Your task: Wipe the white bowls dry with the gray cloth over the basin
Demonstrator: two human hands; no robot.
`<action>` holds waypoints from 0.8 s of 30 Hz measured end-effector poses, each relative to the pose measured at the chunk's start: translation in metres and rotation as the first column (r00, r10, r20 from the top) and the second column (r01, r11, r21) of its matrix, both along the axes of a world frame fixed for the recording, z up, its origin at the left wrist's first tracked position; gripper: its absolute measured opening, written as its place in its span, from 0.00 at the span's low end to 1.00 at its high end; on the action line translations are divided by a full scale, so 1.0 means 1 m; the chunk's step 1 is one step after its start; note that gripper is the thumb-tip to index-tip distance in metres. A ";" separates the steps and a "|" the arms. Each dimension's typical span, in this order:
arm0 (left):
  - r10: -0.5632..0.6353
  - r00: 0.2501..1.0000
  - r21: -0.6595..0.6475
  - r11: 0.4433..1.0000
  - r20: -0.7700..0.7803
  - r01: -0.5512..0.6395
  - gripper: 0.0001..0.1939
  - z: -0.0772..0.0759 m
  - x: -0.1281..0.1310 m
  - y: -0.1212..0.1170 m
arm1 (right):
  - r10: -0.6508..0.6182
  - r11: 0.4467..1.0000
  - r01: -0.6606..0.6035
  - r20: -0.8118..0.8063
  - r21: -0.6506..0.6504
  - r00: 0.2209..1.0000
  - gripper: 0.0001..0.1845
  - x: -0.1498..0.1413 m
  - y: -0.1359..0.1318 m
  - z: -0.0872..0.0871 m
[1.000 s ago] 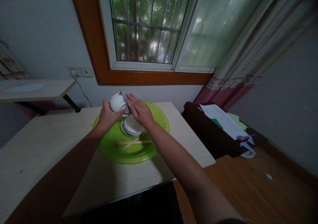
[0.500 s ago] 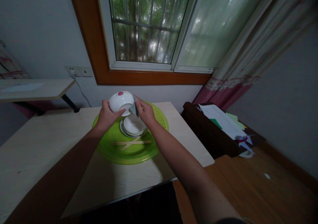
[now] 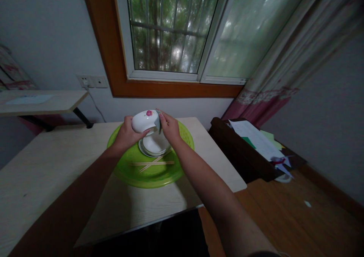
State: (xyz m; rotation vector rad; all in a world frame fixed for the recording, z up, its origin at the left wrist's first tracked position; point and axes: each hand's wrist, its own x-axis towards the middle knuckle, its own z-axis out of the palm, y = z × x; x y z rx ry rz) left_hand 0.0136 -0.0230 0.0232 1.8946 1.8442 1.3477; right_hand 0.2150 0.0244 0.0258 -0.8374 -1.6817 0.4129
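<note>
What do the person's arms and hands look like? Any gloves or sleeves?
No gloves: the left hand and right hand are bare, and I see no watch on either wrist. The left arm is bare as far as the picture shows. The right arm is bare up to what looks like a dark sleeve edge.

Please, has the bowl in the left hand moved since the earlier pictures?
Yes. Against the window frame, the bowl has shifted to the right and slightly down in the view, and the left hand with it.
</note>
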 end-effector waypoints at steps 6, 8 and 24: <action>-0.006 0.996 0.070 0.998 0.085 0.000 0.41 -0.003 -0.002 -0.001 | -0.042 0.992 0.036 -0.043 -0.121 0.998 0.29 0.001 0.006 -0.007; -0.004 0.994 0.057 0.998 0.105 -0.002 0.41 -0.001 -0.002 -0.001 | -0.025 0.996 0.021 -0.049 -0.086 0.999 0.27 0.000 0.003 -0.006; 0.087 0.980 0.034 0.995 0.177 -0.094 0.35 0.005 -0.001 0.005 | 0.082 0.940 -0.182 0.328 0.288 0.941 0.22 -0.010 -0.018 0.013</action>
